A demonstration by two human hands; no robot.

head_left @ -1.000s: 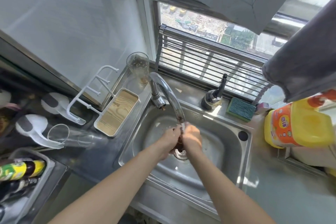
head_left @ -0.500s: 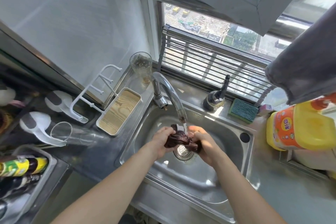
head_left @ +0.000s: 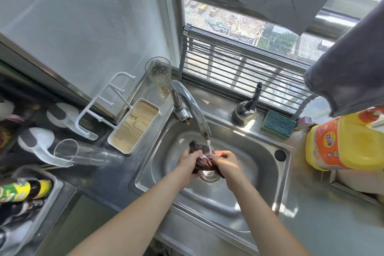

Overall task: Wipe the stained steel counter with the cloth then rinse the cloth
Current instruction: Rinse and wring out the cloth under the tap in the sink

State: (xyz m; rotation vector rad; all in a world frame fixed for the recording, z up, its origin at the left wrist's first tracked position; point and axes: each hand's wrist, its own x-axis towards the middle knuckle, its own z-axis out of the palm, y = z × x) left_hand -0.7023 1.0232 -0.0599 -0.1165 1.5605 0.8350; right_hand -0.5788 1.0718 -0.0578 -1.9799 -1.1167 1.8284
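A dark maroon cloth point(head_left: 201, 155) is bunched between both hands over the drain of the steel sink point(head_left: 276, 197). My left hand point(head_left: 188, 163) grips its left side and my right hand point(head_left: 225, 163) grips its right side. Water runs from the curved faucet point(head_left: 192, 106) onto the cloth between my hands. The steel counter point(head_left: 324, 228) stretches to the right of the sink.
A yellow detergent bottle point(head_left: 351, 141) and a green sponge point(head_left: 278, 123) sit at the right. A soap pump point(head_left: 246, 108) stands behind the sink. A white tray point(head_left: 135, 125), glasses point(head_left: 159, 75) and a basket of bottles point(head_left: 27, 191) are on the left. A grey towel point(head_left: 351, 64) hangs at upper right.
My hands moved apart and the cloth came into view under the running water. It has since shifted a little, with a corner sticking up to the left.
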